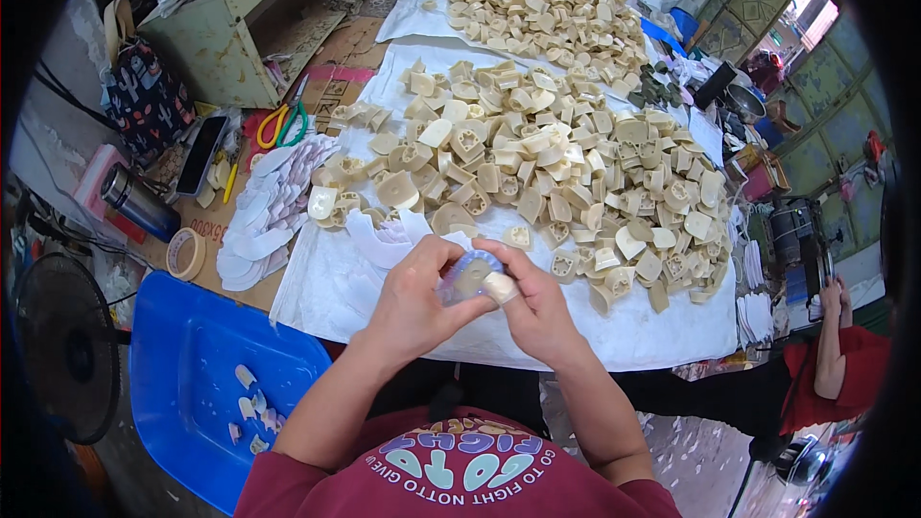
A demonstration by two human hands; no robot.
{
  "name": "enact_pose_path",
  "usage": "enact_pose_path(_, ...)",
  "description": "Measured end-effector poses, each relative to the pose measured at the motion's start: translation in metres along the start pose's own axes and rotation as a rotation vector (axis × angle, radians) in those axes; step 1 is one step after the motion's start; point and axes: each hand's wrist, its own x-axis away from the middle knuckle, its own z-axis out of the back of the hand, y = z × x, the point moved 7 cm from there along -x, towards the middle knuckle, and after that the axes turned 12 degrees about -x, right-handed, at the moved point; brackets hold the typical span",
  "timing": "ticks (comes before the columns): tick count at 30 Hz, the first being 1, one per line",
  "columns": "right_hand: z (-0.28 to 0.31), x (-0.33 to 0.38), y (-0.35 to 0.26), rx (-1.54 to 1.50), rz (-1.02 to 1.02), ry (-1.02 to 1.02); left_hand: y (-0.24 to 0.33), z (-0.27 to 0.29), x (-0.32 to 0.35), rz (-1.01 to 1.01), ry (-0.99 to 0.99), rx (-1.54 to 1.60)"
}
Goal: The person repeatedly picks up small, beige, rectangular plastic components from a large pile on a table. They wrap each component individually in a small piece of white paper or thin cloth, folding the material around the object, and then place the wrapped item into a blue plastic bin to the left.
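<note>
Above the near edge of the white-covered table, both hands hold a small cream moulded piece [471, 274] with a translucent, purplish film or sheet curved about it. My left hand [414, 295] grips its left side, thumb reaching across below. From the right, my right hand [539, 309] closes on it, its thumb tip covered by a pale wrap. Fingers partly hide the piece. Just beyond lies a heap of similar cream moulded pieces [537, 153], several with hollow, ribbed undersides. White curved cut-outs [384, 235] lie next to my left hand.
A stack of pale cut-outs [273, 201], scissors [283, 125], a tape roll [185, 254], a phone [202, 155] and a flask [139, 201] are on the left. A blue tub [182, 345] with a few pieces stands below, beside a fan [67, 350]. Another person [833, 364] works at right.
</note>
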Motion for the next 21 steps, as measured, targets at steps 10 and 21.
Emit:
enact_pose_path(10,-0.002,0.021,0.040,-0.413,-0.243,0.150,-0.007,0.005,0.019,0.114,0.278,0.239)
enact_pose_path(21,-0.078,0.036,0.054,-0.570,-0.344,-0.136,-0.027,-0.003,0.063,0.435,0.048,0.858)
